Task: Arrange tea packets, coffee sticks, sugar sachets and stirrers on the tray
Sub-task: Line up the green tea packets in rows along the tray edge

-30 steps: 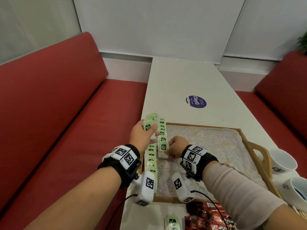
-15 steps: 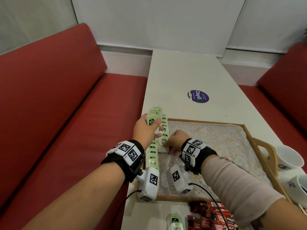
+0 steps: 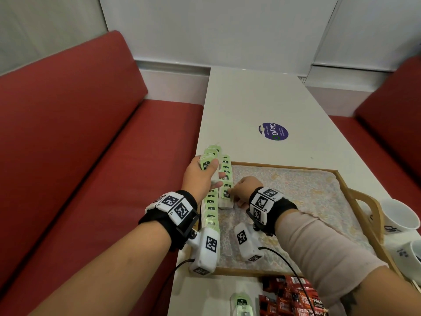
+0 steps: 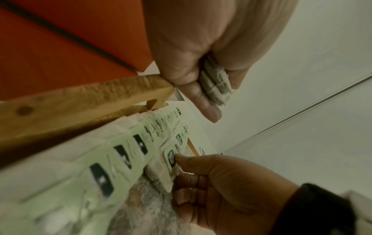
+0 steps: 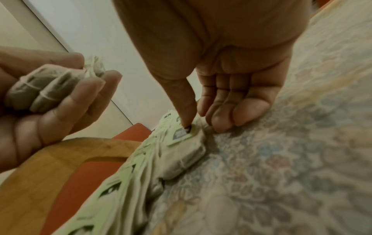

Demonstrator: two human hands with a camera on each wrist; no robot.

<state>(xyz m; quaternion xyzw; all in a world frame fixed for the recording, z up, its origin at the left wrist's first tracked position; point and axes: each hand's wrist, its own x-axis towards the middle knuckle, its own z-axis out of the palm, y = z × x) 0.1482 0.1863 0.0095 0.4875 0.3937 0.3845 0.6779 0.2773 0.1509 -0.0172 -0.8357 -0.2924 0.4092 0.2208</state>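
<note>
While the head camera is looking down on the wooden tray (image 3: 373,215), the left hand (image 3: 199,176) is hovering over the tray's left edge, its fingers and thumb curling round a small bundle of tea packets (image 3: 210,159). Just right of those fingers, two rows of green-tagged packets are lying along the tray's left side, and the right hand (image 3: 242,190) is resting on the floral liner (image 3: 296,192) with its thumb pressing the nearest packet (image 3: 225,198) of the inner row. Red coffee sticks (image 3: 293,297) and one loose tea packet (image 3: 242,303) are lying on the table (image 3: 250,99), nearer the person than both hands; two white cups (image 3: 396,216) are standing far right of the fingers.

From the left wrist, the fingers are clamping the grey tea bags (image 4: 216,82) against the palm, above the tray rim (image 4: 80,103). Below them, the right thumb (image 4: 187,160) is touching a packet's tag (image 4: 171,157).

From the right wrist, the thumb (image 5: 185,103) is pushing down on the tag (image 5: 182,133), while the other fingers (image 5: 231,108) are lying loosely bent, together, just right of the packet, their tips near the liner. The left hand's bundle (image 5: 46,84) is sitting left of the thumb.
</note>
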